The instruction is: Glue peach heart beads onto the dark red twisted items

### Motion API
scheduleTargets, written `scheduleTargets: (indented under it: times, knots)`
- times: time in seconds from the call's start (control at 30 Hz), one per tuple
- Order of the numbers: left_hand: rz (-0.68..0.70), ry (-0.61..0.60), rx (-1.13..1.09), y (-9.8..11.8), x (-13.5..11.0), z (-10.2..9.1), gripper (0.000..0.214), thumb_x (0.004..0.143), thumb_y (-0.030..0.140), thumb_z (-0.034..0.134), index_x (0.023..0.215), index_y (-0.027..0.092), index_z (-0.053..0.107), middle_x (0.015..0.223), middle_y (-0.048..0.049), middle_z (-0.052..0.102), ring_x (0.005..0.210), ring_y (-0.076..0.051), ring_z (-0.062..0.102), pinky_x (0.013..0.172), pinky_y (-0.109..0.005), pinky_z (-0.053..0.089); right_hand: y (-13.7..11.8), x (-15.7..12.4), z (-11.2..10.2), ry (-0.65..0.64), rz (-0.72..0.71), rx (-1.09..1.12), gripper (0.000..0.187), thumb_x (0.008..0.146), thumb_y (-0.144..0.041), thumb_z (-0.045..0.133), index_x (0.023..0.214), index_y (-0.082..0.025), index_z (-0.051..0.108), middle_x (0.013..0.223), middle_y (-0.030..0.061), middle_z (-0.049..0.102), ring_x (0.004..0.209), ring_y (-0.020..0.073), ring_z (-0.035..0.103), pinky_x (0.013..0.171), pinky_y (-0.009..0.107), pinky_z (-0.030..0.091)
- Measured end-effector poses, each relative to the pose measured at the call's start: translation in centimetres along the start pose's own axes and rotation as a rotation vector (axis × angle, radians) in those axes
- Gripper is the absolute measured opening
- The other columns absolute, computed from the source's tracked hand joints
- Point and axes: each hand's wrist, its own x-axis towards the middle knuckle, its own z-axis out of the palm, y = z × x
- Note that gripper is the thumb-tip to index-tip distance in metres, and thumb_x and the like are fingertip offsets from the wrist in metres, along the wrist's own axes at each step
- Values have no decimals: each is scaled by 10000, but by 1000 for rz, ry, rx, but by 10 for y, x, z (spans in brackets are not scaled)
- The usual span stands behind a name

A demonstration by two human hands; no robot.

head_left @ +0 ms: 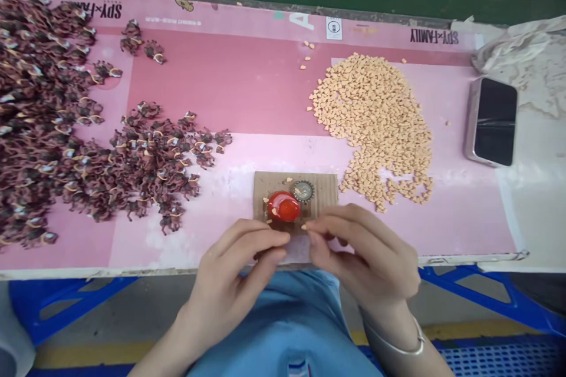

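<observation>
Barely visible, tiny orange piece (304, 227) in right fingers (325, 225), left hand (234, 271) nearby

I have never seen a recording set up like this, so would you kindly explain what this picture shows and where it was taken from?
This is a single view from a camera worn on a person's head, looking forward and down, so no machine is involved. You are seeing the person's own bare hands. The left hand and right hand meet over a piece of brown cardboard lying on a pink printed sheet. On the cardboard sit a glossy red dome and a metal bottle cap. The right fingertips seem to pinch a small tan piece; I cannot tell whether the left hand holds anything. To the left lies a heap of small dark brown figures, to the right a pile of tan pieces, and beyond that a phone.
</observation>
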Motion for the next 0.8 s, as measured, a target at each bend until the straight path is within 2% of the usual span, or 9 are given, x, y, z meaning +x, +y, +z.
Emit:
scheduleTargets:
  times: [0.17,0.33,0.53,0.7,0.8]
  knots:
    - [-97,61,-5,-8,-11,-11,381,1071,48,521,1323,268,702,1190,-19,760,1070,-105,733,938,-145,588,10,5,4,-13,-8,-100,176,979,-62,681,993,-237,667,862,40,785,705,135,738,641,228,621]
    - [-158,128,-71,-13,-18,-13,419,1061,96,612,1421,303,671,1207,-8,809,1058,-141,791,970,-205,637,8,7,1,-76,-26,-145,183,960,-53,708,995,-230,678,884,51,791,765,158,766,723,250,646]
    - [-154,208,-119,-13,-16,-12,236,977,135,775,1174,264,784,1085,9,855,925,-154,837,857,-187,686,3,10,-2,-99,-91,-221,200,962,-35,700,997,-230,673,864,25,786,738,148,755,728,261,646]
    - [-157,245,-222,-14,-15,-10,279,939,135,821,1160,306,817,1020,17,861,842,-166,838,771,-207,699,1,11,-3,-130,-133,-236,193,952,-6,711,994,-187,658,855,41,779,745,137,734,736,244,631]
    - [-180,243,-354,-13,-15,-9,300,930,139,836,1152,341,837,1002,35,858,814,-120,814,747,-155,667,-1,11,-5,-97,-105,-170,208,947,-5,719,982,-200,659,837,26,764,733,127,722,723,240,624]
